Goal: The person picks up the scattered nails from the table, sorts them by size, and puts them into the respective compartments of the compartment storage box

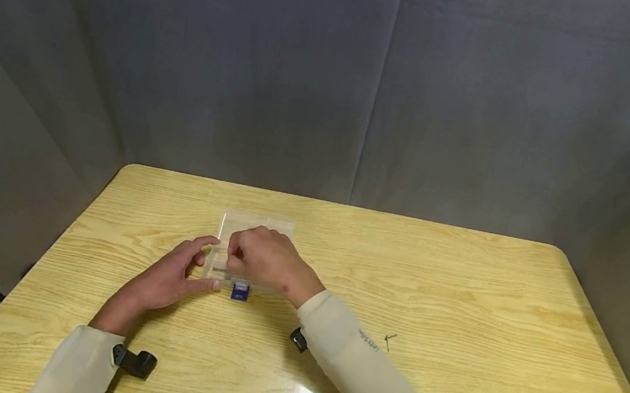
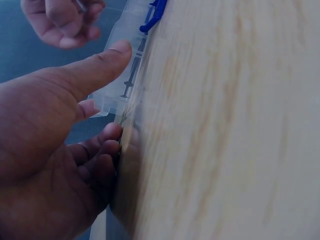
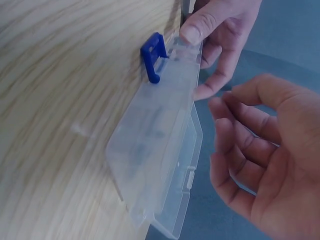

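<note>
A clear plastic compartment box (image 1: 258, 223) with a blue latch (image 1: 239, 291) lies on the wooden table (image 1: 456, 290), its lid open toward the back. My left hand (image 1: 209, 263) grips the box's left end, thumb on the front edge by the latch (image 3: 154, 57) and fingers on the far side. Dark screws (image 2: 131, 75) show through the box wall (image 2: 117, 80). My right hand (image 1: 234, 253) hovers just over the box (image 3: 155, 150) with fingers curled. In the left wrist view it (image 2: 60, 22) pinches a thin grey metal piece (image 2: 80, 5), apparently a screw.
Grey curtains close in the table on the back and both sides. A small dark mark (image 1: 388, 341) lies on the tabletop right of my right sleeve (image 1: 365, 371). Bare wood stretches to the right of the box.
</note>
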### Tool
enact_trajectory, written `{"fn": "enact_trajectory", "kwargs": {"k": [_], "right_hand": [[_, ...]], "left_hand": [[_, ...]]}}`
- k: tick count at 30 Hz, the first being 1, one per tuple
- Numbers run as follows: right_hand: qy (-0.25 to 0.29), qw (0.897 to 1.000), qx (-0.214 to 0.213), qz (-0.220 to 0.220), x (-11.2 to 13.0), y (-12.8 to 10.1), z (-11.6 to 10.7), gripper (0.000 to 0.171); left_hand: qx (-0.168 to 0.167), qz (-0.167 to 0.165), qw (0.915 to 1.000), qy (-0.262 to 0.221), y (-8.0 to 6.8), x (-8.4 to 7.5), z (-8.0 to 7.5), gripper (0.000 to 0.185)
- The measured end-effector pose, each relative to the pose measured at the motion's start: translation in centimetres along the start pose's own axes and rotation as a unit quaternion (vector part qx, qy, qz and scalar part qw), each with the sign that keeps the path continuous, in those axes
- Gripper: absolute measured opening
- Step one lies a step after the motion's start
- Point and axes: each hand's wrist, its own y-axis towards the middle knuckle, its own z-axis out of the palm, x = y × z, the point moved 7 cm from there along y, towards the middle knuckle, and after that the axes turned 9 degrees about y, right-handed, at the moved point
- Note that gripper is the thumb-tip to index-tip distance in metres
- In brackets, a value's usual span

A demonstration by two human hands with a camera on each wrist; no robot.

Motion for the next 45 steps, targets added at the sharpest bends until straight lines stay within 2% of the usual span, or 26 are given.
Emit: {"fn": "enact_trajectory", "kwargs": {"k": [11, 25, 32, 40, 45], "right_hand": [[-0.007, 1.000, -0.019, -0.019, -0.7, -2.0, -1.1, 0.012], [-0.046, 0.998, -0.037, -0.031, -1.1, -6.1, -2.9, 0.015], [-0.050, 0.998, -0.038, -0.001, -3.3, -9.2, -4.3, 0.013], [-0.073, 0.996, -0.059, -0.011, -4.9, -12.5, -5.1, 0.013], [-0.085, 0.994, -0.065, 0.006, -6.1, -14.0, -5.9, 0.014]], "left_hand": [[0.004, -0.008, 0.9999, -0.008, -0.2, 0.0, 0.0, 0.069], [-0.001, -0.006, 0.9999, -0.011, -0.4, -0.1, -0.1, 0.070], [0.008, -0.009, 0.9999, -0.003, -0.2, -0.1, 0.2, 0.072], [0.011, -0.006, 0.9999, -0.002, -0.2, -0.1, 0.2, 0.072], [0.011, -0.003, 0.9999, 0.002, -0.2, -0.2, 0.1, 0.071]]}}
